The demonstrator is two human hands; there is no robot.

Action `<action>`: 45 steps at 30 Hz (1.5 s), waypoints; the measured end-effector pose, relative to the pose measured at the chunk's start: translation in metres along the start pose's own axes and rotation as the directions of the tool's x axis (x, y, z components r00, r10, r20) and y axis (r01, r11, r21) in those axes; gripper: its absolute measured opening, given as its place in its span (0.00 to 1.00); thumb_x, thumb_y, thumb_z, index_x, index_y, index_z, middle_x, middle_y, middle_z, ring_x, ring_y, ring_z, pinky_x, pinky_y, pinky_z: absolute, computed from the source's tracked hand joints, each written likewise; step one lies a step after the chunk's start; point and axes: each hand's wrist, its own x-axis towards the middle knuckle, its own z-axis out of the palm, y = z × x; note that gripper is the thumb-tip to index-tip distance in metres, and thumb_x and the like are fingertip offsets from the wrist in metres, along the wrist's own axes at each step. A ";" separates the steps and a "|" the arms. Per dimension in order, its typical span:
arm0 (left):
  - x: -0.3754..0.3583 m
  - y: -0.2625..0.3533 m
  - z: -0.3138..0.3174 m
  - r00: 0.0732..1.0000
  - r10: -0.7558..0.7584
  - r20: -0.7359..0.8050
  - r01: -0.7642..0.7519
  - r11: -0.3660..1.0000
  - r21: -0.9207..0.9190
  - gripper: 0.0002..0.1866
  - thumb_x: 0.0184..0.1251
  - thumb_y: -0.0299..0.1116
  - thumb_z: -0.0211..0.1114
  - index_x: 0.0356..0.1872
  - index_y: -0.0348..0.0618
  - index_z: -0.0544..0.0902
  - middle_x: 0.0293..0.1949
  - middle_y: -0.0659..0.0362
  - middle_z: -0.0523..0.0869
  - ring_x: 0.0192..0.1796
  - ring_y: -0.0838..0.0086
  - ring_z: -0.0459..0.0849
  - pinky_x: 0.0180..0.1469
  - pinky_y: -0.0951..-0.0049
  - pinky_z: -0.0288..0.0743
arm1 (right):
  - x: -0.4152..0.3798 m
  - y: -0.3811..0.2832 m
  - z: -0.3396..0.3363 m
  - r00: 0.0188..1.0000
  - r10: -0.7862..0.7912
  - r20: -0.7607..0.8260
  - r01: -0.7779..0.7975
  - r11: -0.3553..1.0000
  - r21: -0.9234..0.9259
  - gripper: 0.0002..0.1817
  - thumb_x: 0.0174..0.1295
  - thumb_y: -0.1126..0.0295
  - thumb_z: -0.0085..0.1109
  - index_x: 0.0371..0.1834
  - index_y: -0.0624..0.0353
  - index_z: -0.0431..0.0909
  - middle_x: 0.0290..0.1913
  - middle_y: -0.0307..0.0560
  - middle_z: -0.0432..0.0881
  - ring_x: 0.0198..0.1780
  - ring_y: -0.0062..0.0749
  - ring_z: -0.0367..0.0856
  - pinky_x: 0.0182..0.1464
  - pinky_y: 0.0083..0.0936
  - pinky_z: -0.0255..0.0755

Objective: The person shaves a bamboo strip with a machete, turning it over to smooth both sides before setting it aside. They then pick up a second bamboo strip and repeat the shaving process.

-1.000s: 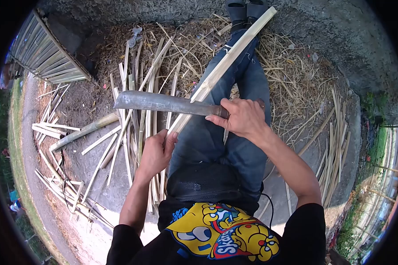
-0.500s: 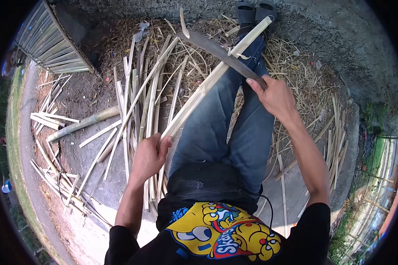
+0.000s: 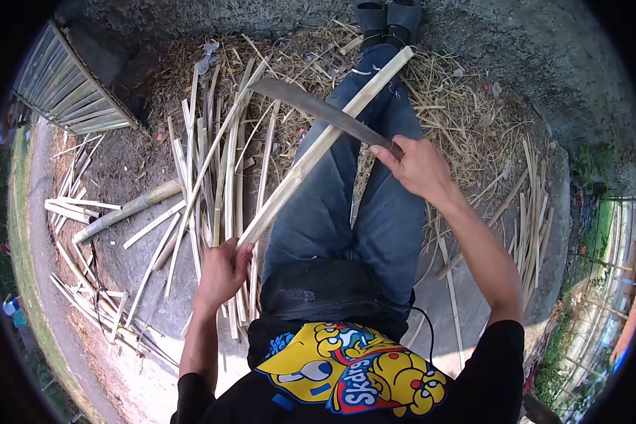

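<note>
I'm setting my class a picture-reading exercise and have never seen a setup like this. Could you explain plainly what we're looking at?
There is no machine here: the hands belong to a person sitting with legs stretched out. Every picture comes from one camera worn on that person's head, looking forward and down.

The left hand grips the near end of a long, pale strip that slants away over the legs. The right hand holds a long, dark blade, which crosses the strip; whether its edge bites in, I can't tell.

On the ground lie more pale strips on both sides, a thicker round pole at left, and straw-like scraps. A slatted panel stands at upper left.
</note>
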 end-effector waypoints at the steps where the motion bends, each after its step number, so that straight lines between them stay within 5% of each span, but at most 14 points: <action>1: 0.000 0.003 0.004 1.000 -0.006 -0.030 0.005 1.000 -0.025 0.22 0.78 0.41 0.65 0.27 0.32 0.79 0.17 0.42 0.78 0.19 0.49 0.77 0.26 0.54 0.68 | -0.010 -0.008 0.005 0.997 -0.076 0.016 0.076 0.997 0.001 0.37 0.70 0.32 0.54 0.33 0.63 0.82 0.22 0.63 0.82 0.32 0.64 0.85 0.36 0.51 0.78; 5: -0.015 -0.009 -0.011 1.000 0.011 -0.006 -0.011 0.998 -0.055 0.21 0.77 0.40 0.65 0.26 0.32 0.79 0.17 0.43 0.78 0.18 0.50 0.77 0.25 0.56 0.68 | 0.021 0.041 -0.003 0.979 0.043 -0.199 -0.065 0.993 -0.102 0.38 0.69 0.29 0.52 0.34 0.59 0.84 0.25 0.59 0.85 0.32 0.64 0.86 0.37 0.52 0.79; 8: -0.051 -0.076 -0.033 0.993 0.021 0.114 -0.021 1.000 0.002 0.23 0.77 0.43 0.64 0.25 0.34 0.79 0.18 0.41 0.77 0.20 0.47 0.78 0.26 0.56 0.69 | 0.068 0.179 -0.042 0.820 0.555 -0.139 -0.543 0.831 0.119 0.44 0.73 0.31 0.47 0.22 0.69 0.80 0.20 0.59 0.81 0.24 0.46 0.84 0.32 0.44 0.75; 11: -0.058 -0.101 -0.034 0.992 -0.014 0.125 0.012 1.000 0.017 0.25 0.76 0.46 0.64 0.24 0.35 0.80 0.17 0.42 0.78 0.21 0.46 0.79 0.27 0.56 0.69 | 0.046 0.229 -0.057 0.672 0.724 -0.154 -0.496 0.595 0.632 0.37 0.70 0.34 0.58 0.20 0.61 0.77 0.18 0.43 0.74 0.16 0.30 0.73 0.20 0.33 0.65; 15: -0.032 -0.076 -0.007 0.978 -0.169 0.122 0.175 0.984 -0.037 0.30 0.78 0.55 0.61 0.27 0.33 0.81 0.14 0.51 0.76 0.20 0.68 0.76 0.27 0.60 0.69 | 0.016 0.173 -0.050 0.731 0.680 -0.058 -0.390 0.486 0.782 0.31 0.73 0.36 0.55 0.30 0.55 0.73 0.19 0.33 0.69 0.15 0.18 0.68 0.18 0.21 0.62; 21: 0.051 -0.085 0.038 0.975 -0.166 0.147 0.177 0.982 -0.071 0.39 0.79 0.63 0.56 0.20 0.33 0.78 0.15 0.58 0.73 0.21 0.73 0.70 0.27 0.62 0.67 | -0.005 0.076 0.005 0.992 0.123 0.006 -0.064 0.473 0.879 0.15 0.69 0.66 0.67 0.54 0.59 0.78 0.25 0.33 0.75 0.18 0.15 0.71 0.18 0.18 0.64; 25: 0.062 -0.077 0.046 0.982 -0.137 0.131 0.142 0.989 -0.029 0.44 0.77 0.66 0.55 0.15 0.29 0.71 0.13 0.55 0.63 0.22 0.72 0.63 0.26 0.56 0.62 | -0.015 0.030 0.035 0.927 -0.052 0.372 -0.345 0.272 0.898 0.16 0.69 0.72 0.63 0.58 0.60 0.76 0.28 0.36 0.77 0.19 0.17 0.75 0.22 0.17 0.69; 28: 0.059 -0.096 0.050 0.975 -0.131 0.178 0.147 0.986 -0.076 0.44 0.77 0.66 0.55 0.17 0.28 0.72 0.14 0.50 0.65 0.21 0.68 0.66 0.27 0.54 0.64 | -0.016 0.023 0.072 0.928 -0.106 0.357 -0.343 0.131 0.930 0.15 0.72 0.64 0.61 0.56 0.61 0.77 0.30 0.36 0.77 0.22 0.17 0.76 0.23 0.18 0.71; 30: 0.054 -0.100 0.052 0.969 -0.144 0.203 0.175 0.974 -0.144 0.43 0.77 0.66 0.55 0.18 0.28 0.74 0.14 0.47 0.68 0.20 0.64 0.71 0.29 0.53 0.67 | -0.015 0.024 0.082 0.925 -0.032 0.379 -0.365 0.205 0.908 0.15 0.72 0.62 0.62 0.53 0.62 0.77 0.29 0.36 0.77 0.21 0.17 0.76 0.23 0.19 0.70; 33: 0.051 -0.090 0.045 1.000 0.015 0.019 -0.019 0.964 0.266 0.36 0.78 0.62 0.55 0.30 0.32 0.81 0.22 0.35 0.82 0.33 0.36 0.84 0.36 0.45 0.74 | -0.018 0.027 0.080 0.932 0.106 0.345 -0.359 0.379 0.853 0.19 0.72 0.54 0.66 0.43 0.63 0.79 0.26 0.37 0.76 0.22 0.20 0.74 0.25 0.26 0.68; 36: 0.035 -0.114 0.034 0.977 -0.052 -0.209 0.133 0.908 0.397 0.32 0.79 0.59 0.54 0.30 0.36 0.82 0.23 0.37 0.83 0.32 0.37 0.85 0.36 0.43 0.76 | -0.017 0.038 0.072 0.970 0.218 -0.107 -0.119 0.810 0.575 0.23 0.70 0.51 0.67 0.33 0.64 0.79 0.20 0.48 0.72 0.23 0.35 0.71 0.30 0.38 0.64; 39: 0.025 -0.142 0.033 0.958 0.014 -0.285 0.123 0.881 0.458 0.32 0.80 0.57 0.50 0.27 0.39 0.83 0.22 0.38 0.83 0.29 0.38 0.85 0.34 0.42 0.75 | 0.010 0.072 0.079 0.922 0.344 -0.177 -0.182 0.791 0.584 0.25 0.72 0.49 0.65 0.31 0.63 0.75 0.20 0.45 0.73 0.21 0.33 0.74 0.27 0.35 0.67; 41: 0.025 -0.137 0.033 0.963 -0.034 -0.269 0.150 0.894 0.423 0.33 0.81 0.58 0.49 0.25 0.39 0.83 0.22 0.37 0.83 0.28 0.38 0.85 0.34 0.42 0.75 | 0.018 0.061 0.049 0.893 0.451 0.010 -0.294 0.565 0.771 0.24 0.73 0.49 0.63 0.32 0.60 0.74 0.20 0.39 0.73 0.18 0.24 0.72 0.20 0.27 0.67; 45: 0.036 -0.121 0.036 0.977 -0.116 -0.182 0.163 0.949 0.270 0.34 0.80 0.59 0.49 0.28 0.37 0.88 0.24 0.35 0.83 0.30 0.37 0.84 0.35 0.43 0.75 | 0.026 0.051 0.041 0.893 0.449 -0.027 -0.266 0.576 0.773 0.22 0.74 0.50 0.61 0.35 0.59 0.76 0.21 0.34 0.73 0.16 0.17 0.71 0.16 0.21 0.65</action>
